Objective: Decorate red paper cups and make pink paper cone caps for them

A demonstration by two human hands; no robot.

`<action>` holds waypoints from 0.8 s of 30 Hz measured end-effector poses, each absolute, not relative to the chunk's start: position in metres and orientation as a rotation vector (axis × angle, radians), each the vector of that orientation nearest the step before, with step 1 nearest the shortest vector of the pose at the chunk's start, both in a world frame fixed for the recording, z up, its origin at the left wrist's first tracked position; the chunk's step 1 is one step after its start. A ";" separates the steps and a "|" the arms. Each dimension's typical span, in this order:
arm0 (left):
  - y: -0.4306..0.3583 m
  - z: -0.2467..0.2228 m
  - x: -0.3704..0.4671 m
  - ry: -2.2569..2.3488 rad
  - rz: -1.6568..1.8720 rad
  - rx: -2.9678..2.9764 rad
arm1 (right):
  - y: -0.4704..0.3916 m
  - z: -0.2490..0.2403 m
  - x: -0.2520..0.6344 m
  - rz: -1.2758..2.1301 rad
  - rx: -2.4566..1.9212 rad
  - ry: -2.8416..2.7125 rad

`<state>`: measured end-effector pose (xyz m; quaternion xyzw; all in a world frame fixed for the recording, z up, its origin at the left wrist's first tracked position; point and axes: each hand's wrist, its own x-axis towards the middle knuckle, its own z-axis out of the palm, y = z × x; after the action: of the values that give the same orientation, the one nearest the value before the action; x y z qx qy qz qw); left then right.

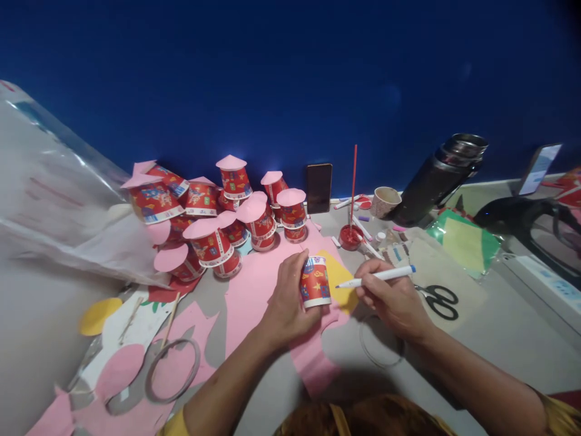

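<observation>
Wrapped around a red printed paper cup [316, 281] is my left hand [288, 297], holding it above the pink paper. A white marker pen [384, 275] with a blue end lies in the grip of my right hand [390, 300], its tip pointing left towards the cup without touching it. Beneath and around the cup are a pink paper sheet [254, 290] and a piece of yellow paper [340, 281]. Several red cups with pink cone tops [204, 242] stand or lean in a cluster at the left back.
Black-handled scissors [442, 301] lie right of my right hand. Behind stand a black thermos [431, 175], a small paper cup [385, 201], a phone [319, 188] and a red pot [350, 237] with a stick. A tape roll [172, 370] rests among pink scraps at left.
</observation>
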<state>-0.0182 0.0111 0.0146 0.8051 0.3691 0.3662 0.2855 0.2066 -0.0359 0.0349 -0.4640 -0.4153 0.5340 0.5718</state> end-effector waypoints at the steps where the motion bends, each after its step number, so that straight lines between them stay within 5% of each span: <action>1: 0.011 0.013 -0.019 0.987 0.975 2.139 | -0.039 0.035 0.205 1.188 -1.120 -1.031; 7: 0.008 0.014 -0.022 0.966 0.955 2.059 | -0.045 0.032 0.197 0.730 -1.210 -1.281; 24: 0.006 0.013 -0.020 0.927 0.909 1.655 | -0.047 0.030 0.202 0.478 -0.971 -1.677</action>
<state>-0.0202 0.0055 0.0129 0.6832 0.3828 0.3753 0.4958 0.2015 -0.0468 0.0295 -0.4088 -0.7061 0.2012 0.5421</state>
